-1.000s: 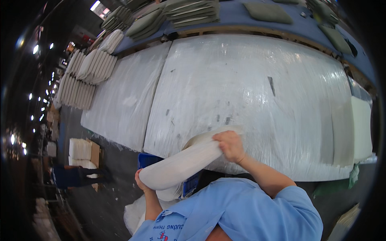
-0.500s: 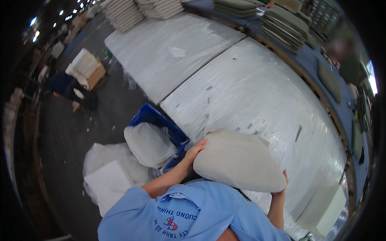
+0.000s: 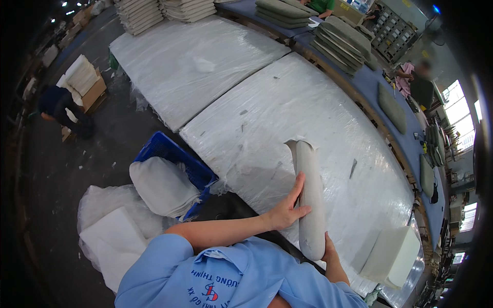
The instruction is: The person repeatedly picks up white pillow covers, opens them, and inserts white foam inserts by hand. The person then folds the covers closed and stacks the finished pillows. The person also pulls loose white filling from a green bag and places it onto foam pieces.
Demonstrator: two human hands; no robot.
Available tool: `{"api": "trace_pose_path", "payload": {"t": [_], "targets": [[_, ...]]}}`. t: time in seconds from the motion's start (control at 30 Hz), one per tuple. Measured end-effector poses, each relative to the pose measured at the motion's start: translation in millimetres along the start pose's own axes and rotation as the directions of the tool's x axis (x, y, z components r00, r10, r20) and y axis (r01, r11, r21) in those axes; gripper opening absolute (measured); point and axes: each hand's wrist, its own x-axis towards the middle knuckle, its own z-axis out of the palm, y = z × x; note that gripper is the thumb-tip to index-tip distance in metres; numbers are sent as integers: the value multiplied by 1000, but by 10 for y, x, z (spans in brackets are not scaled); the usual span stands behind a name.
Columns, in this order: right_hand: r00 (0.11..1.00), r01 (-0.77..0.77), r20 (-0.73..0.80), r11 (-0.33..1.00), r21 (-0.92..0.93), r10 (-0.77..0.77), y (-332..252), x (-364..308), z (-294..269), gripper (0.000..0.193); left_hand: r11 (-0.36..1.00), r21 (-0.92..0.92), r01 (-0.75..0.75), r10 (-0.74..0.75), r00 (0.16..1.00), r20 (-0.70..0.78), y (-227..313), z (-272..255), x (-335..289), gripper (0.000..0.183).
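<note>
A pale grey fabric-covered cushion (image 3: 310,205) stands edge-on over the plastic-wrapped worktop, its narrow side toward me. A loose flap of cloth (image 3: 302,143) spreads at its far end. My left hand (image 3: 288,208) presses against the cushion's left face, thumb and fingers spread along it. At the near end, my right hand (image 3: 331,256) supports the lower right side; most of its fingers are hidden behind the cushion. Both hands hold the cushion between them.
A blue crate (image 3: 202,172) with pale cushion covers (image 3: 162,186) stands left, beside white foam (image 3: 113,240) on clear plastic. A white foam block (image 3: 393,254) lies right. Grey cushions (image 3: 339,43) are stacked on the blue table (image 3: 374,92). A person (image 3: 64,109) bends beside a carton.
The cushion has turned from showing its broad face to standing edge-on. My left hand has moved right along with it, from its left corner to its side face. The view has shifted rightward.
</note>
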Motion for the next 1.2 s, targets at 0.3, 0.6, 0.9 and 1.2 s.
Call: {"api": "trace_pose_path", "payload": {"t": [0.3, 0.6, 0.9, 1.2], "targets": [[972, 5, 235, 1000, -28, 1, -162, 271, -400, 75, 995, 96, 8, 3, 993, -117, -268, 827, 170, 108], [736, 575, 443, 818, -10, -512, -969, -163, 226, 76, 994, 104, -17, 55, 926, -373, -746, 1729, 589, 85], [395, 894, 501, 447, -16, -770, -1610, -675, 695, 79, 996, 91, -26, 60, 921, -386, -334, 2034, 943, 78], [566, 780, 450, 625, -24, -690, -1927, -561, 1102, 79, 983, 185, -2, 79, 906, -415, -304, 1721, 994, 71]]}}
